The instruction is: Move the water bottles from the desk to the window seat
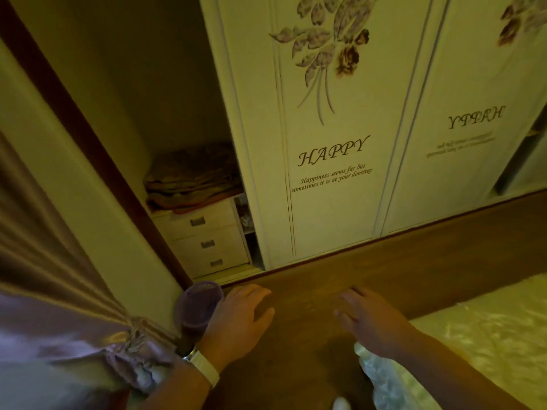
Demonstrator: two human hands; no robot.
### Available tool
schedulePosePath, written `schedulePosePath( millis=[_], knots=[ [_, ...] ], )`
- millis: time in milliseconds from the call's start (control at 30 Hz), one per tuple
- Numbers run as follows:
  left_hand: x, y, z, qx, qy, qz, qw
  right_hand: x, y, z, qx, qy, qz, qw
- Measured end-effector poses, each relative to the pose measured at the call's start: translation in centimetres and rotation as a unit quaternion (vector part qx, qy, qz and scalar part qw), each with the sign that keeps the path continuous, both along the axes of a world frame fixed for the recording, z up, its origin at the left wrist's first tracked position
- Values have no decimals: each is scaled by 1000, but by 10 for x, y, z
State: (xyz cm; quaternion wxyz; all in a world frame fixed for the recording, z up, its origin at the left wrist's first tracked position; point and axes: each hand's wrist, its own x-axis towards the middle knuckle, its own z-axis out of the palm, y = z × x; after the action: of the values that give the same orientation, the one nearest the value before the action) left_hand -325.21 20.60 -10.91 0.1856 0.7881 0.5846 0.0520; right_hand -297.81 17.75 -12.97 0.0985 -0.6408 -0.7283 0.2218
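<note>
Both hands were open and held nothing: the left hand [236, 315] hovered just right of a purple bin [196, 309], the right hand [370, 318] over the wood floor [414, 261]. No water bottle showed; a wardrobe door [331, 143] stood beyond.

Purple bin [197, 306] base hidden by wrist (possibly basket); forearms cropped.

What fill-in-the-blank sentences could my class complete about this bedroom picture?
1. The big word on the left wardrobe door reads ____.
2. The small drawer unit has ____ drawers.
3. Both hands, left hand and right hand, hold ____.
4. A folded ____ lies on the drawer unit.

Missing words: HAPPY; three; nothing; blanket
</note>
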Motion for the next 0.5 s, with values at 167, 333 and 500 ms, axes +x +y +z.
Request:
schedulePosePath(
  millis=[167, 333, 500],
  knots=[
    [56, 80, 8, -13, 22, -13, 1000, 52, 77, 4, 12, -27, 6, 1000],
    [106, 148, 15, 6, 5, -28, 1000, 93, 132, 23, 35, -58, 5, 998],
    [148, 196, 25, 10, -11, -73, 997, 127, 161, 30, 43, -47, -27, 998]
  ],
)
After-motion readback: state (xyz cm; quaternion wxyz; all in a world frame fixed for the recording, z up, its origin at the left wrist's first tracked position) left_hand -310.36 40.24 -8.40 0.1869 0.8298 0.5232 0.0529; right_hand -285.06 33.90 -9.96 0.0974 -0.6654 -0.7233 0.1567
